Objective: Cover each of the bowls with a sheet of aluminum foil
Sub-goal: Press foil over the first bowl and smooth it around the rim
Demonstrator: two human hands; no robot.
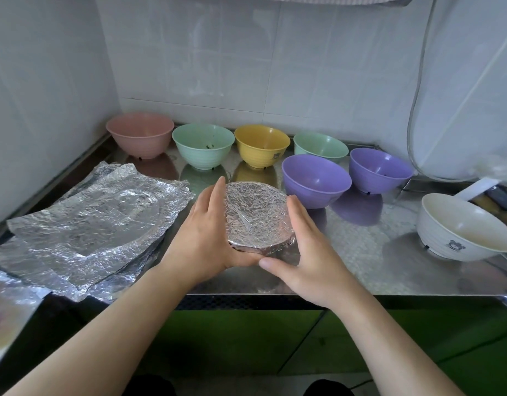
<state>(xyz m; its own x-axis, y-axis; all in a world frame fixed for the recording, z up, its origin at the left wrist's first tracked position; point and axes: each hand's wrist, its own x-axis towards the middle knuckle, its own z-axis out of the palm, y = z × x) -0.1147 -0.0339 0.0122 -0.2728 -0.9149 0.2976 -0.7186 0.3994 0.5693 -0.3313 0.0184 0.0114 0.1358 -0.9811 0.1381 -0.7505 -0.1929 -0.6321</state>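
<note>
A steel counter (360, 247) spans the view beneath a white tiled wall (246, 67), with green cabinet fronts (246, 338) below its front edge. On the counter's left part lies a loose stack of crinkled aluminum foil sheets (89, 224), spread flat and overlapping. Near the front middle stands the foil-covered bowl (256, 214), its top sealed under a wrinkled sheet folded down over the rim. The left hand (206, 232) cups its left side with fingers laid along the rim, and the right hand (309, 250) presses against its right side, the two thumbs meeting at the near edge, so both hands clasp the bowl between them. Behind it, uncovered bowls line the wall: a pink bowl (140, 135) at far left, a green bowl (203, 144), a yellow bowl (261, 144) and a second green bowl (320, 145) partly hidden. Just in front sit two purple bowls (315, 178) (379, 170), side by side. A cream bowl (461, 227) with a small bear mark stands apart at the right.
</note>
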